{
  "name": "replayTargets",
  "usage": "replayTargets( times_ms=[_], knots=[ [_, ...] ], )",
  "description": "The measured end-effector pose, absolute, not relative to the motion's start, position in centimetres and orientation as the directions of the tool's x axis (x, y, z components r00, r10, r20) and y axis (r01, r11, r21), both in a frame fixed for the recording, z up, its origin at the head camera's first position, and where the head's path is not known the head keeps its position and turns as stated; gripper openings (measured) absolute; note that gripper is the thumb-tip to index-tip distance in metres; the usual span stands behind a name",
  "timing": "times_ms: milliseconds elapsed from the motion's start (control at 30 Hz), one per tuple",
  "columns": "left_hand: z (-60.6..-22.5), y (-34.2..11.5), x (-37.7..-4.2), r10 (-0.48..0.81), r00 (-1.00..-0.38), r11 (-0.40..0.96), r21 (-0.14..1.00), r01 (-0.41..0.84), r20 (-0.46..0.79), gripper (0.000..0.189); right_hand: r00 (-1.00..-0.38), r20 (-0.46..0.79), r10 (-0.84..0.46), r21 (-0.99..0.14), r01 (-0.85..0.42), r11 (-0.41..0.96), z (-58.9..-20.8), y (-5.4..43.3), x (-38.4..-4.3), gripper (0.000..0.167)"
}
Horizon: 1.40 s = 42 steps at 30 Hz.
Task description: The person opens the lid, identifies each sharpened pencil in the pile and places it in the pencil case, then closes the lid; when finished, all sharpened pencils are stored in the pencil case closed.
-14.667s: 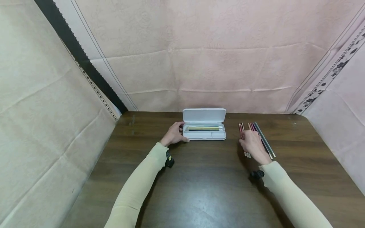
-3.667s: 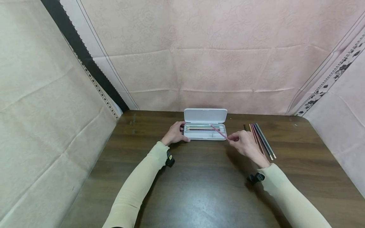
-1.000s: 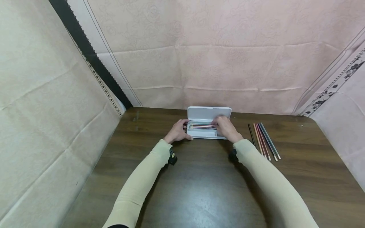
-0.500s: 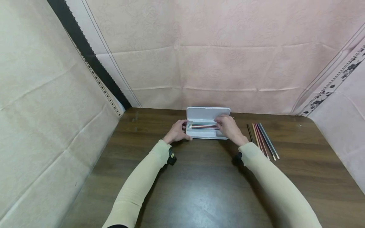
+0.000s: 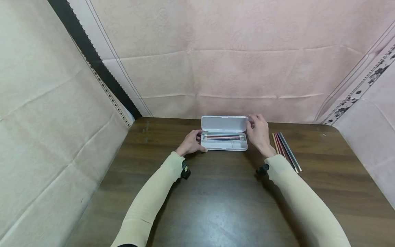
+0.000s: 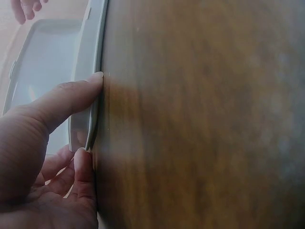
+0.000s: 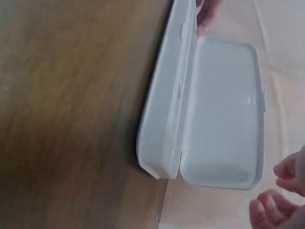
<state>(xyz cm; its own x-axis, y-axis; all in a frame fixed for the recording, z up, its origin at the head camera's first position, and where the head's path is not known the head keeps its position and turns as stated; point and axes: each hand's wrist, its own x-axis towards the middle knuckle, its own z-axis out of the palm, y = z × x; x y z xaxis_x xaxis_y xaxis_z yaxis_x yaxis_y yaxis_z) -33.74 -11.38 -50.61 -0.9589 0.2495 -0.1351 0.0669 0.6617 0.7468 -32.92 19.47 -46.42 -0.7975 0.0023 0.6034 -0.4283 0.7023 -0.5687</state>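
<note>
An open white pencil case stands near the table's back edge, its lid raised. Several pencils lie side by side in its rear compartment. My left hand grips the left end of the case; in the left wrist view the thumb presses the front wall, with fingers round the end. Beside the lid's right edge is my right hand. The right wrist view shows its fingertips loosely curled, apart from the lid, with nothing between them.
Several coloured pencils lie on the brown wooden table to the right of my right hand, partly covered by the hand and sleeve. Pale cloth hangs behind the table's back edge.
Earlier my right hand carried a pink pencil from the pile to the case. It has since risen out of the case and moved right. The loose pile has shrunk; my left hand stays put.
</note>
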Motion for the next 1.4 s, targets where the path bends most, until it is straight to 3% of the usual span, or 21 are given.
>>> replayTargets(
  times_ms=[133, 233, 767, 1033, 1400],
  knots=[
    [-50.6, -11.3, -33.7, 0.243, -0.959, 0.663, 0.747, 0.055, -0.145, 0.095, -0.862, 0.506, -0.019, -0.624, -0.381, 0.682, -46.1, 19.7, -33.1, 0.040],
    [-50.5, -11.3, -33.7, 0.242, -0.959, 0.660, 0.750, 0.051, -0.148, 0.096, -0.890, 0.454, -0.046, -0.642, -0.362, 0.676, -46.0, 19.8, -33.1, 0.039],
    [-50.7, -11.4, -33.7, 0.255, -0.960, 0.648, 0.757, 0.083, -0.113, 0.100, -0.883, 0.469, -0.017, -0.644, -0.355, 0.678, -47.1, 20.0, -31.3, 0.029],
    [-50.5, -11.7, -33.5, 0.282, -0.949, 0.619, 0.782, 0.070, -0.138, 0.108, -0.979, 0.191, -0.071, -0.706, -0.187, 0.683, -47.9, 20.9, -29.9, 0.041],
    [-49.9, -11.9, -33.7, 0.291, -0.946, 0.622, 0.780, 0.074, -0.142, 0.092, -0.982, -0.024, -0.185, -0.678, -0.120, 0.725, -48.4, 20.9, -29.5, 0.066]
  ],
)
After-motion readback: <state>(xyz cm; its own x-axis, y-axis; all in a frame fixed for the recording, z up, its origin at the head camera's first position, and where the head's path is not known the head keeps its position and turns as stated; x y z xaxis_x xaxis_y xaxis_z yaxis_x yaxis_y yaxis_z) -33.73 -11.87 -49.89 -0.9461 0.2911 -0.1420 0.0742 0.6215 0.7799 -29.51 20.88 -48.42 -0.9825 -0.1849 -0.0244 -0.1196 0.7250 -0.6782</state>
